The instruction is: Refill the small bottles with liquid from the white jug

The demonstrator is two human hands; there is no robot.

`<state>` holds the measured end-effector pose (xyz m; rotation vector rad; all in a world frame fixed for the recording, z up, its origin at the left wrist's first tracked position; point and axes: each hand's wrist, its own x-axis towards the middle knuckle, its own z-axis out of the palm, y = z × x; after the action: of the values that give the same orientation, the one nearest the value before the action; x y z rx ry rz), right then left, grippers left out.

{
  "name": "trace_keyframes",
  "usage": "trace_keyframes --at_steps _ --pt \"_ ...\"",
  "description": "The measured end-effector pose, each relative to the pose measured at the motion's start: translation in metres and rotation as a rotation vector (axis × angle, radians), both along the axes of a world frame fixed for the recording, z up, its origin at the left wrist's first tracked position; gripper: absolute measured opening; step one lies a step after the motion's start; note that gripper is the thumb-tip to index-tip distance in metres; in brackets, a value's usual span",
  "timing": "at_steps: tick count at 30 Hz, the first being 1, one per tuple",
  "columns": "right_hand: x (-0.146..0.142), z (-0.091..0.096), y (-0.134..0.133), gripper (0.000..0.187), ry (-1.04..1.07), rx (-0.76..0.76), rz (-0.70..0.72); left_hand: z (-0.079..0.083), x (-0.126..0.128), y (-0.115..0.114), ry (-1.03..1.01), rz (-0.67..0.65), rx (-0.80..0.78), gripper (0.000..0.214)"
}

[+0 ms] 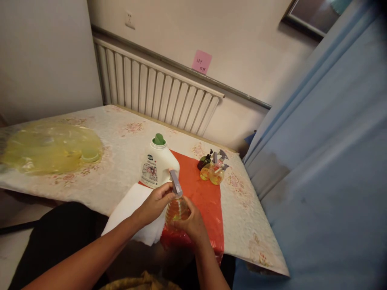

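A small clear spray bottle (pixel 177 209) of yellow liquid stands near the table's front edge, over a red cloth (pixel 202 193). My right hand (pixel 192 225) is wrapped round its body. My left hand (pixel 157 201) pinches the grey trigger head (pixel 175 186) at the bottle's neck. Just behind my hands stands a white jug (pixel 159 165) with a green cap. A white cloth (pixel 133 209) lies under my left wrist.
Three more small spray bottles (pixel 213 169) stand on the red cloth's far right. A yellow plastic bag (pixel 48 147) lies at the table's left. A radiator (pixel 157 90) lines the wall behind. A blue curtain (pixel 326 161) hangs at the right of the flowered table (pixel 248 217).
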<state>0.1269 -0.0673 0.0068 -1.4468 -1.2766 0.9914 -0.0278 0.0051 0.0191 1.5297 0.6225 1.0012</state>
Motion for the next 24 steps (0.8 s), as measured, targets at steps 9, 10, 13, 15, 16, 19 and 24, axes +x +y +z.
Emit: trace_keyframes --at_steps 9,10,13,15,16,19,24 --pt "-0.007 0.007 -0.006 0.057 -0.203 0.043 -0.072 0.002 -0.002 0.001 0.138 0.017 0.070 0.018" --pt "-0.007 0.006 -0.006 0.056 -0.238 0.054 -0.089 0.003 -0.001 0.001 0.148 0.026 0.072 0.018" --pt "-0.008 -0.004 -0.004 0.051 -0.328 0.072 -0.111 0.004 0.001 0.000 0.203 0.081 0.125 0.016" --pt "-0.007 -0.012 -0.003 0.053 -0.386 0.096 -0.134 0.006 0.002 -0.001 0.225 0.114 0.149 0.015" --pt "-0.007 -0.016 -0.002 0.056 -0.417 0.115 -0.154 0.006 0.002 -0.001 0.224 0.128 0.141 0.016" --pt "-0.007 -0.022 -0.001 0.064 -0.489 0.145 -0.198 0.006 0.003 -0.003 0.167 0.136 0.048 0.017" --pt "-0.005 -0.019 -0.002 0.072 -0.403 0.047 -0.149 -0.002 0.001 -0.003 0.056 0.061 -0.021 0.019"
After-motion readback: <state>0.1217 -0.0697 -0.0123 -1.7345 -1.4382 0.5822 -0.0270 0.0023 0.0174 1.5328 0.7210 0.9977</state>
